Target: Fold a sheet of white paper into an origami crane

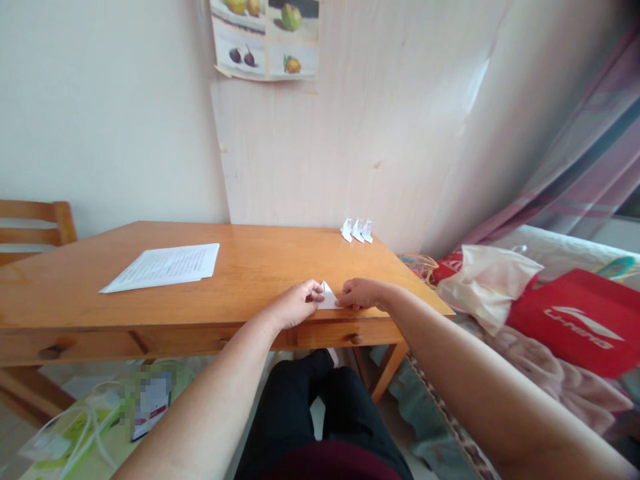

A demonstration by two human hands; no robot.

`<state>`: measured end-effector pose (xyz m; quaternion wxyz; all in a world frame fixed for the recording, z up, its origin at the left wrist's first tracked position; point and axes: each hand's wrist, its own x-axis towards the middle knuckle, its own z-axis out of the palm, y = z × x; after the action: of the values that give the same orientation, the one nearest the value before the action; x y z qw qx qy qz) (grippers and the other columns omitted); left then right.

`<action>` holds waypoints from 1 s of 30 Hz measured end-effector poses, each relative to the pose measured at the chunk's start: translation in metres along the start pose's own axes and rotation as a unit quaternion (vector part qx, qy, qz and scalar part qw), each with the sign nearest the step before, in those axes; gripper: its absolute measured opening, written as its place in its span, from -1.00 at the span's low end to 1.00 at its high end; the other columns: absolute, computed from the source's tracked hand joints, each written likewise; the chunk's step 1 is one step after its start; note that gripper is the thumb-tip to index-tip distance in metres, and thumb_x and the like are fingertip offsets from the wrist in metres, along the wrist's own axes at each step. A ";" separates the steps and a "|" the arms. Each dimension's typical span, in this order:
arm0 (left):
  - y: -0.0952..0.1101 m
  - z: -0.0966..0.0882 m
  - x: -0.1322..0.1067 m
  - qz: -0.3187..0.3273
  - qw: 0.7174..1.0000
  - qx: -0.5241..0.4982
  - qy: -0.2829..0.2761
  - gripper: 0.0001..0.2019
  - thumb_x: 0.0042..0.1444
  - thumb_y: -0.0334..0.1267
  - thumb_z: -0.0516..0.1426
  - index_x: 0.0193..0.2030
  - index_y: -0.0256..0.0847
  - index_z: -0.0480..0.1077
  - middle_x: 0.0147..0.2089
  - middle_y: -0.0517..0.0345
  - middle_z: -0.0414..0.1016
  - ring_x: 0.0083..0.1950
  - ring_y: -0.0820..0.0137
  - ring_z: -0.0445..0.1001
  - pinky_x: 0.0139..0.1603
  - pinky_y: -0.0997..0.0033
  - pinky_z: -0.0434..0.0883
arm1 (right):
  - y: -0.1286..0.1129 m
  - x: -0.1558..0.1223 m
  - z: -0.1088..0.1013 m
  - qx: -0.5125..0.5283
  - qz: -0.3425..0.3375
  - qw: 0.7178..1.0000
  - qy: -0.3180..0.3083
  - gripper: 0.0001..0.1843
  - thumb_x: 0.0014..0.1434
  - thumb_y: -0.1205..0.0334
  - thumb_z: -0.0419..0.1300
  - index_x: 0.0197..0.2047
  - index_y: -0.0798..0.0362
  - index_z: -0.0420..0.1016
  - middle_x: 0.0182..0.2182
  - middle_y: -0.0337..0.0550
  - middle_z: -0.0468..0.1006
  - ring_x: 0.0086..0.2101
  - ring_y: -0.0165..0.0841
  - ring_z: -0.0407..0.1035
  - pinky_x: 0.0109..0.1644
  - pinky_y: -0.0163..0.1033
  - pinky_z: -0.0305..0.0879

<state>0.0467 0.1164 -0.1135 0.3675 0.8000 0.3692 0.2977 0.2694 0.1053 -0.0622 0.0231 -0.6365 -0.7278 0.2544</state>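
Note:
A small piece of folded white paper (327,298), triangular in outline, lies at the front edge of the wooden table. My left hand (303,299) grips its left side, thumb and fingers closed together. On the other side, my right hand (359,294) pinches the lower right corner with curled fingers. Several folds may be hidden under the fingertips. Toward the back right corner of the table stand three small folded white paper figures (357,231) in a row.
A stack of printed sheets (167,265) lies on the left of the wooden table (265,257). A wooden chair (37,223) is at far left. To the right are a red bag (570,327) and a white bag (493,280). Cables (93,427) lie below left.

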 end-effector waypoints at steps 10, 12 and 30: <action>-0.006 0.016 0.014 -0.063 0.997 0.015 0.051 -0.66 0.03 -0.24 0.26 -0.04 -0.15 0.36 -0.13 0.10 0.61 -0.13 0.28 0.56 -0.08 0.35 0.44 | -0.009 0.002 -0.002 -0.033 -0.017 0.999 -0.019 -0.76 0.01 0.11 0.32 -0.51 0.07 0.43 -0.60 -0.34 0.32 -0.52 -0.45 0.18 -0.45 -0.33 0.01; -0.006 0.018 0.015 -0.070 0.996 0.009 0.049 -0.63 -0.02 -0.27 0.28 -0.04 -0.13 0.36 -0.11 0.10 0.60 -0.10 0.27 0.56 -0.07 0.36 0.44 | -0.009 0.001 -0.002 -0.036 -0.017 0.999 -0.016 -0.77 0.01 0.10 0.32 -0.49 0.08 0.45 -0.59 -0.34 0.33 -0.52 -0.45 0.18 -0.44 -0.33 0.02; -0.001 -0.011 0.010 -0.052 0.993 -0.079 -0.074 -0.51 -0.12 -0.58 0.11 0.00 -0.18 0.41 0.11 -0.03 0.56 0.19 0.27 0.49 0.25 0.21 0.37 | -0.008 0.001 0.000 -0.045 -0.018 0.999 0.002 -0.79 0.01 0.12 0.34 -0.39 0.10 0.52 -0.46 -0.27 0.48 -0.46 -0.42 0.27 -0.42 -0.33 0.07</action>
<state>0.0431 0.1289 -0.1066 0.4707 0.7679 0.3575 0.2468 0.2625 0.1055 -0.0590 0.0002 -0.6238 -0.7500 0.2199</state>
